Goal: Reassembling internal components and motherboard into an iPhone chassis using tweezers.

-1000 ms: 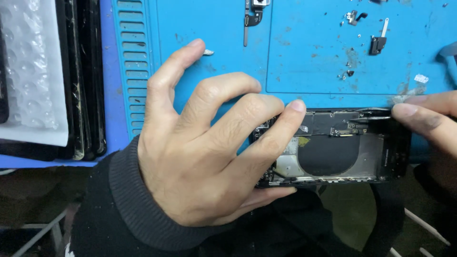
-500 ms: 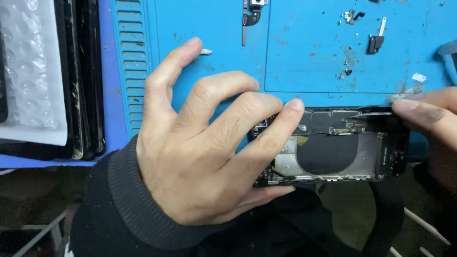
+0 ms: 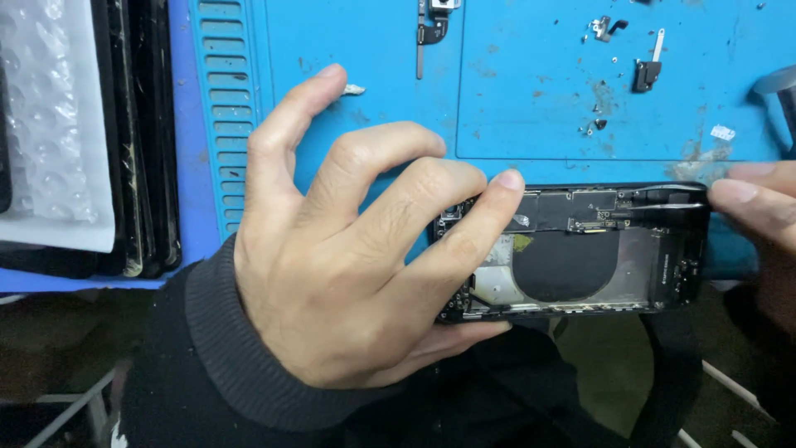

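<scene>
An opened phone body (image 3: 580,265) lies lengthwise at the near edge of a blue work mat (image 3: 531,99), its insides showing: dark boards along the top, a round black patch on bare metal in the middle. My left hand (image 3: 348,257) grips its left end, thumb under the near side, fingers curled over the top. At the right edge my right hand (image 3: 754,211) holds thin metal tweezers (image 3: 663,206), whose tips reach into the phone's upper right corner.
A stack of dark phone screens (image 3: 133,141) and a sheet of bubble wrap (image 3: 50,124) lie at the left. Small loose parts sit on the mat: a flex strip (image 3: 431,29), a bracket (image 3: 648,73), tiny screws (image 3: 599,124). A grey tool (image 3: 779,83) pokes in at the right.
The phone and both hands have stayed nearly still; the tweezers' tips have shifted slightly inside the upper right corner.
</scene>
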